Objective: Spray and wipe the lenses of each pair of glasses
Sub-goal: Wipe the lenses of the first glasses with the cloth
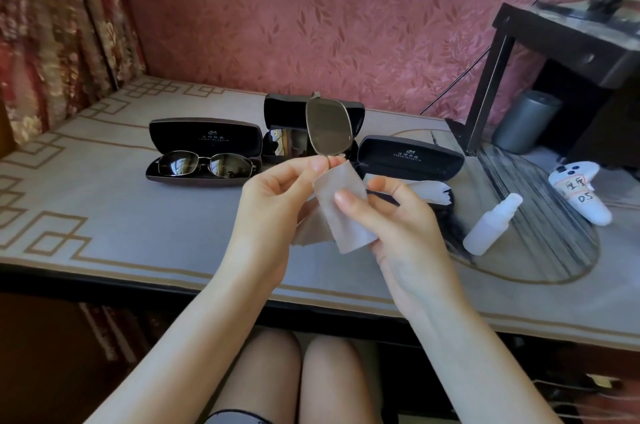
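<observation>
Glasses [329,127] are up in front of us, pinched at the bottom edge of the frame between the thumb and forefinger of our left hand [277,195], so one dark lens stands on end above the fingertips. That hand is closed to a fine pinch and has nothing else in it. Our right hand [391,216] is loosely curled around the grey cloth [343,212], thumb on top, with the cloth draped over the fingers and its top corner just under the lens, touching or nearly touching the frame; we cannot tell which.

We judge the step in hand to be wiping this lens. To do it well, we should keep the left pinch on the rim, not the glass, fold the cloth over both faces of the lens and rub lightly.

Outward from the held glasses: directly behind them an open case [287,119] stands on the worktop [86,202]. To their left lies another open case [204,152] with a second pair [206,164] resting in it. To their right is a third case [412,157], and further right the spray bottle [491,224] lies on its side, well apart from both hands.
</observation>
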Tool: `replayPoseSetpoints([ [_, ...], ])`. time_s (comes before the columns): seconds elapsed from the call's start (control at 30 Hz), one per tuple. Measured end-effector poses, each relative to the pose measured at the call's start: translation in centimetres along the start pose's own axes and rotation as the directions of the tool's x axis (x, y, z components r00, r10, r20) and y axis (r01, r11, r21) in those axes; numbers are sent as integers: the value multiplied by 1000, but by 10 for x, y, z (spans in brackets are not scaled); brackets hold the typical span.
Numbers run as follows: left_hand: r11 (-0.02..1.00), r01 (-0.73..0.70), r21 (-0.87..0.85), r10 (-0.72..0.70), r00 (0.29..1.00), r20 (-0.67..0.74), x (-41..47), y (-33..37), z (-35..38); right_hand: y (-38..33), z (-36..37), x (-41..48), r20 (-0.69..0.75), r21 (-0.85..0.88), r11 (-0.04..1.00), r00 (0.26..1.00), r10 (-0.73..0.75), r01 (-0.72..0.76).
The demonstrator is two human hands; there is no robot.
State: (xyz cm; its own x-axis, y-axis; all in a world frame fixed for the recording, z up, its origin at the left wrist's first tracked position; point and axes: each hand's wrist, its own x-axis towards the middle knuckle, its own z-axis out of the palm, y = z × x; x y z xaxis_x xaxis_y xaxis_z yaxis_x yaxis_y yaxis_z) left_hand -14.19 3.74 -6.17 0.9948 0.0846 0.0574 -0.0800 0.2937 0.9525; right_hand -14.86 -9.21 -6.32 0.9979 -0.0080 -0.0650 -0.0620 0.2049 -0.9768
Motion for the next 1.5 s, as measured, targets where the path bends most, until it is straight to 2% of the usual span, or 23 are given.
replayPoseSetpoints([
  [0.17, 998, 7, -60, -7, 1000, 3, -5, 2, 6, -4, -2, 3, 120, -131, 991, 992, 31, -16],
  [0.4, 1000, -30, 6, 30, 999, -10, -4, -2, 2, -6, -12, 5, 230, -167, 985, 970, 78, -40],
  [0.73, 997, -64, 38, 65, 998, -11, -4, -5, 6, -1, -13, 4, 121, -156, 985, 991, -60, 78],
  [0.93, 996, -81, 24, 82, 996, -34, -4, -1, 6, -3, -22, 3, 294, -82, 997, 955, 32, -8],
  [1.27, 994, -62, 90, 61, 998, 20, -9, -4, 11, 2, -13, 5, 109, -73, 997, 994, -25, 33],
  [1.37, 999, -10, 30, 9, 1000, 24, -11, -4, 12, 0, -12, 5, 167, 4, 1000, 986, 21, -22],
  [1.5, 999, -19, 46, 18, 1000, 19, -9, -5, 11, -2, -12, 7, 213, 66, 994, 975, 67, -83],
])
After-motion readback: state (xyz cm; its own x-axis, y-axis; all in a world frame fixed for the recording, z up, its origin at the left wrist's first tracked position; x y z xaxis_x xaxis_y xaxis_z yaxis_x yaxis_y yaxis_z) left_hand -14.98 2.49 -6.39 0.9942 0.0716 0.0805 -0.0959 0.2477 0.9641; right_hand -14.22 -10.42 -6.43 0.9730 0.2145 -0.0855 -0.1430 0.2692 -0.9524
